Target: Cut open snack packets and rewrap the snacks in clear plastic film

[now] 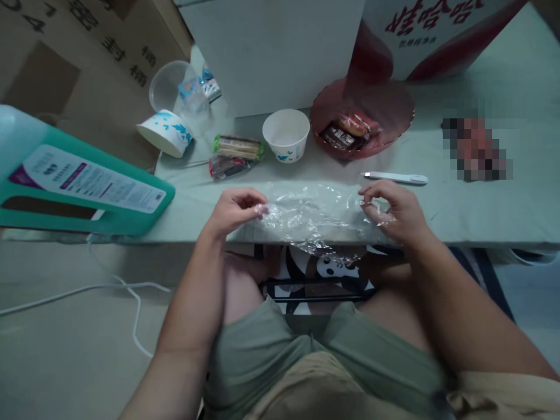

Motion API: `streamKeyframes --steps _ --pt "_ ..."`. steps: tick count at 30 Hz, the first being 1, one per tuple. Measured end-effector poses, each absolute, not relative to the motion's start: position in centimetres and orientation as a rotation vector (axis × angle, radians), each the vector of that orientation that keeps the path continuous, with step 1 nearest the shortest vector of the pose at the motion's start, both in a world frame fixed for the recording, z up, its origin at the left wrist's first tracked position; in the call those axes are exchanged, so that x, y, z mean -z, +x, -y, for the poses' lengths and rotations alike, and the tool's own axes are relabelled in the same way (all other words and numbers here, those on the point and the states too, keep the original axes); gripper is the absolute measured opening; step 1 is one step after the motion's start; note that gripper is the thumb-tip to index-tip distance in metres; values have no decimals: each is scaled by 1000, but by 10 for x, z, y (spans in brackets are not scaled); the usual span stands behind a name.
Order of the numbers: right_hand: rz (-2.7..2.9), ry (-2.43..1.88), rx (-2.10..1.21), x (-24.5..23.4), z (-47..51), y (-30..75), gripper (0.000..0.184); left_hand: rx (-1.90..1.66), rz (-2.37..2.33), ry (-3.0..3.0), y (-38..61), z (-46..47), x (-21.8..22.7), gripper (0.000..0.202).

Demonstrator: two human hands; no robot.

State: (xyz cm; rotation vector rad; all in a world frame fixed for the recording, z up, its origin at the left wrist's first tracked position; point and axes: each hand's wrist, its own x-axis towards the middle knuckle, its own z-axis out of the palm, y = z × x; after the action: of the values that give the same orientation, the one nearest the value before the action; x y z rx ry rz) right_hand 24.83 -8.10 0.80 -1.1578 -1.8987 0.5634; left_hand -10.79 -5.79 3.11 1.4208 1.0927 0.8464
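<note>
A crinkled sheet of clear plastic film (312,219) stretches between my two hands, its lower part hanging over the table's front edge. My left hand (234,213) pinches the film's left end between thumb and fingers. At the other end, my right hand (391,210) is closed on the film with thumb and forefinger. Just behind the film stands a white paper cup (286,137) with blue leaf print, upright. Close to my right hand lies a white utility knife (396,178). Two wrapped snack packs, one green-ended (238,147) and one red-ended (228,166), rest beside the cup.
A pink translucent bowl (396,131) holds packaged snacks. Another paper cup (166,133) lies tipped near a clear plastic tub (168,84). A big green liquid jug (118,195) stands at the left. Cardboard boxes (100,87) border the back; a white cable (131,286) trails on the floor.
</note>
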Motion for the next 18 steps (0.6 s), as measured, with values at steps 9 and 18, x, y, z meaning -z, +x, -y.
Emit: streamKeyframes --steps 9,18 --pt "2121 -1094 -671 -7 95 233 8 -1050 -1367 1162 -134 54 -22 38" --pt "2191 -1152 -696 -8 105 232 13 -833 -1502 1351 -78 33 -25 16"
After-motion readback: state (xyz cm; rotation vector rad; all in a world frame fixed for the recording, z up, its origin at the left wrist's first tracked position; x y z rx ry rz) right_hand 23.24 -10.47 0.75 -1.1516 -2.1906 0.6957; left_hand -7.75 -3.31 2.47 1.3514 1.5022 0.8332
